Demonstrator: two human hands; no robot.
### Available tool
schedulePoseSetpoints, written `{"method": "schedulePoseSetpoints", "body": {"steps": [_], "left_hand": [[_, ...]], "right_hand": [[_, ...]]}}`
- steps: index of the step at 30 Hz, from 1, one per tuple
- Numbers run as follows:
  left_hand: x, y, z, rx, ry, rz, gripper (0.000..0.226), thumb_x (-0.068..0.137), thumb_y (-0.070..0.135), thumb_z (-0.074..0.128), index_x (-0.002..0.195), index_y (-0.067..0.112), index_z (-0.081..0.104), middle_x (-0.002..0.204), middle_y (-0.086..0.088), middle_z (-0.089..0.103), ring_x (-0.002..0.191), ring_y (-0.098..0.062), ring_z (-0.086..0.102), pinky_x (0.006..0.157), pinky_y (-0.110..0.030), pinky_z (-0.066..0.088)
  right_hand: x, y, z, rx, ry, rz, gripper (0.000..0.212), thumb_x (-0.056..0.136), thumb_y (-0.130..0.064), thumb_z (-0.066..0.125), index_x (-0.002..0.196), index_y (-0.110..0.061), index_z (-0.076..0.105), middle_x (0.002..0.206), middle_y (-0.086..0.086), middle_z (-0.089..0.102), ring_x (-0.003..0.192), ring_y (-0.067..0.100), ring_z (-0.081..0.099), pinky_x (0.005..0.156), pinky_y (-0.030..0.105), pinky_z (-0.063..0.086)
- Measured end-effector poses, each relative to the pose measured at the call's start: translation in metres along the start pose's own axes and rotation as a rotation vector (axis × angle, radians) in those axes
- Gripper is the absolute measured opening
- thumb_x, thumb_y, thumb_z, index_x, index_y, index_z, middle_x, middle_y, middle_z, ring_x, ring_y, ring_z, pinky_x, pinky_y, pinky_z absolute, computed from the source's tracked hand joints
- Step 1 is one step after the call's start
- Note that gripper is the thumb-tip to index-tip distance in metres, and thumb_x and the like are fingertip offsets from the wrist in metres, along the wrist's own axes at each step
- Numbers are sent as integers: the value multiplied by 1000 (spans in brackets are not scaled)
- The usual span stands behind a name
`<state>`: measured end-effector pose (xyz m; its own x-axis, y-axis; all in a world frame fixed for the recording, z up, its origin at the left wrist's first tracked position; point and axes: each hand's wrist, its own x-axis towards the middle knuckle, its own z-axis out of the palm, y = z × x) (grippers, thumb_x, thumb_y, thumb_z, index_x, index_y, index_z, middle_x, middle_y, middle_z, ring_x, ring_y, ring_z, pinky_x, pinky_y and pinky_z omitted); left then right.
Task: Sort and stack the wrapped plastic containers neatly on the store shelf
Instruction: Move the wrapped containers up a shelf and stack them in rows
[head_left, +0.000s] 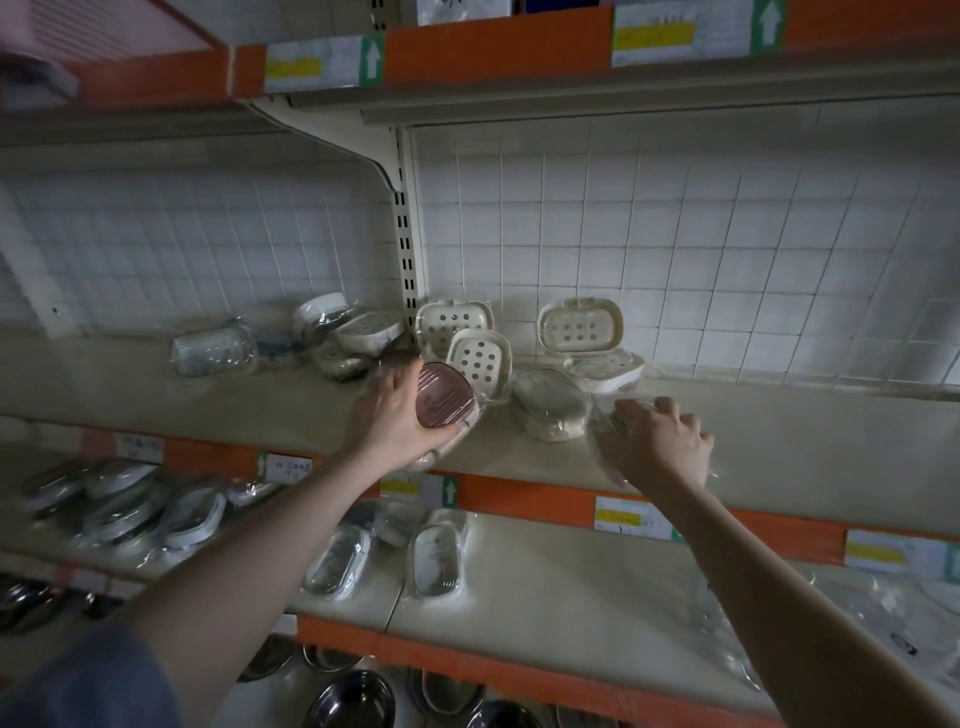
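Fingers of the left hand (397, 415) are curled round a wrapped brown-lidded container (444, 402) above the shelf (779, 457). A clear wrapped container (621, 415) on the shelf is gripped by the right hand (657, 441).

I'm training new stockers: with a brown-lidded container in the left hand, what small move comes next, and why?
Probably set the brown-lidded container, gripped by the left hand, onto the shelf beside the cream containers: it is lifted off the board while the others lie scattered.
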<state>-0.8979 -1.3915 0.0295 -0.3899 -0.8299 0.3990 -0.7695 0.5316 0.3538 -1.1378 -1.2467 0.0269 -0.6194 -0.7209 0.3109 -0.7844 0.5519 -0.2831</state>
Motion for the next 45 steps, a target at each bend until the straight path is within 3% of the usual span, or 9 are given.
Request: {"method": "schedulePoseSetpoints", "body": {"steps": [7,14,22,27,29,32,36,39,45], "left_hand": [[-51,-10,-19,222,-12,-79,96,70,71,62,144,23,26,137,-11,44,119,-28,49,95,-38,44],[-78,-41,-40,235,-19,-119,98,71,73,59,146,22,24,135,-10,45,119,-28,49,91,-36,45],[-113,-119,-74,221,-24,-99,101,71,75,56,149,21,21,136,-10,44,120,-25,48,87,-33,46],[-142,-184,-93,213,-10,-103,109,65,83,47,150,24,14,136,-11,44,118,-27,51,90,-42,50],[-156,-207,-99,215,0,-92,110,67,82,50,152,28,7,136,-11,46,119,-28,50,95,-40,47],[-174,-239,-100,157,11,-113,107,68,78,56,152,28,10,137,-13,43,122,-29,46,94,-39,46],[-191,-265,-86,171,-52,-146,110,63,87,40,149,26,15,135,-15,46,111,-28,56,83,-37,55],[-194,-273,-69,123,-89,-180,115,55,93,25,149,25,16,138,-13,44,113,-28,55,87,-40,53],[-182,-266,-15,103,-203,-242,101,68,80,50,147,25,21,134,-9,45,115,-28,54,87,-38,47]], "right_hand": [[-33,-18,-2,61,21,-65,41,83,-55,52,117,-32,59,125,9,49,108,36,46,88,39,35],[-70,-59,2,96,-6,-112,41,83,-53,52,118,-32,56,127,8,47,111,35,44,91,39,33],[-122,-139,20,131,35,-111,44,82,-49,56,123,-31,56,128,10,46,112,37,44,92,41,33],[-162,-190,44,149,80,-131,46,84,-47,58,126,-30,54,135,11,44,113,37,43,94,42,33],[-178,-203,55,152,90,-131,47,83,-47,59,126,-30,55,137,11,43,113,38,43,95,44,32],[-203,-217,73,193,128,-136,43,78,-45,66,118,-29,61,132,11,48,108,39,46,90,45,36],[-230,-222,99,220,139,-131,43,73,-48,72,110,-28,65,126,11,53,102,41,50,86,47,39],[-234,-215,119,199,88,-96,44,75,-50,70,113,-29,63,130,11,51,106,40,49,90,47,38],[-217,-194,161,174,-6,-21,46,75,-48,70,117,-29,61,134,10,47,109,38,45,91,45,36]]}}
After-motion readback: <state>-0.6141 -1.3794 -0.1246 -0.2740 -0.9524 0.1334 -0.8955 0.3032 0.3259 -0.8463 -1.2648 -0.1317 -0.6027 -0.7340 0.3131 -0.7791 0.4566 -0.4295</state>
